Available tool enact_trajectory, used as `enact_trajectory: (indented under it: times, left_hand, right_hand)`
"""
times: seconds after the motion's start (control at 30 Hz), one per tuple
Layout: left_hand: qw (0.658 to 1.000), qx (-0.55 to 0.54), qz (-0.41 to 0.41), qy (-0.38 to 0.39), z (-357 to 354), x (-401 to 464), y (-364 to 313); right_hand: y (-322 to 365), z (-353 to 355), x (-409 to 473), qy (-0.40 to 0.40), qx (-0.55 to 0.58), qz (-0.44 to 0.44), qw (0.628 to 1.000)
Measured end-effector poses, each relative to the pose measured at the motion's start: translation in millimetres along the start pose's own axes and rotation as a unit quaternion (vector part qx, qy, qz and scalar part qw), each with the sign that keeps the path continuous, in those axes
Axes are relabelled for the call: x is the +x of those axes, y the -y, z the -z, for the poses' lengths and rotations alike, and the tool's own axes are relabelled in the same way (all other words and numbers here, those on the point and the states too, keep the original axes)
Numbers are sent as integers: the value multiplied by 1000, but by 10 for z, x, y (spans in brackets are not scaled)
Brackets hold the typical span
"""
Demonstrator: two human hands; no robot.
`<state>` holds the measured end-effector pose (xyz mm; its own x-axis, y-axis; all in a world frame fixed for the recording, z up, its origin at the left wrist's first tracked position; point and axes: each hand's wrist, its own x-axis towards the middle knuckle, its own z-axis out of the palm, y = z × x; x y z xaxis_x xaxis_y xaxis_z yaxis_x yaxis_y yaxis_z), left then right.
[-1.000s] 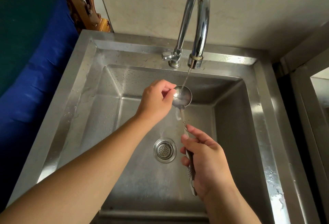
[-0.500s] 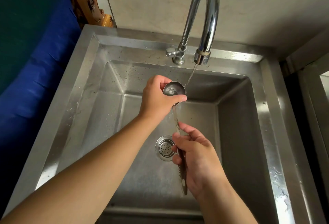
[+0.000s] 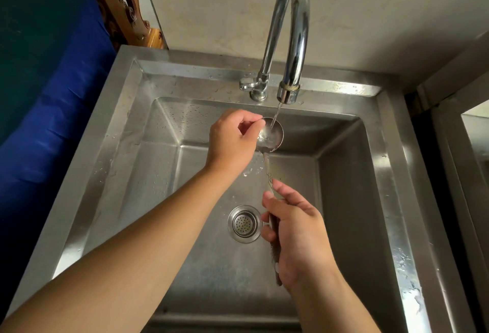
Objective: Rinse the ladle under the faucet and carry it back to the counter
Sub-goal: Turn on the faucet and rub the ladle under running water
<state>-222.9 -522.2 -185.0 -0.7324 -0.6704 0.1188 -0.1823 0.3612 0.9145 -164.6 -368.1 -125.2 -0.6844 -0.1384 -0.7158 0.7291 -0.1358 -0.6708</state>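
Note:
A steel ladle (image 3: 274, 134) with a thin patterned stem and dark handle is held over the sink basin. Its bowl faces up under a thin stream of water from the chrome faucet (image 3: 289, 41). My right hand (image 3: 296, 229) grips the dark handle low down, above the drain. My left hand (image 3: 232, 139) is at the left rim of the bowl, with fingertips curled against its inner edge. Water fills the bowl and drips below it.
The stainless sink (image 3: 111, 163) has a wide flat rim and a drain strainer (image 3: 244, 223) at the basin floor. A blue and green padded surface (image 3: 45, 94) lies left, with carved wood (image 3: 127, 10) behind it. A ledge (image 3: 473, 126) stands right of the sink.
The ladle bowl has moved right, back under the stream, and now faces up. My left hand went from cupping the bowl to touching its left rim. My right hand stayed on the handle.

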Motion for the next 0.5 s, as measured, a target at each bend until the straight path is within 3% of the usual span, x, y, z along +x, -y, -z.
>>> enact_trajectory:
  times: [0.3,0.5]
  left_hand:
    - [980,-126,85,131,-35,-240,40]
    - [985,-86,118,96,-82,-290,33]
  right_hand:
    - [7,108,48,25,8,-45,999]
    - [-42,134,9,42,-17,-48,998]
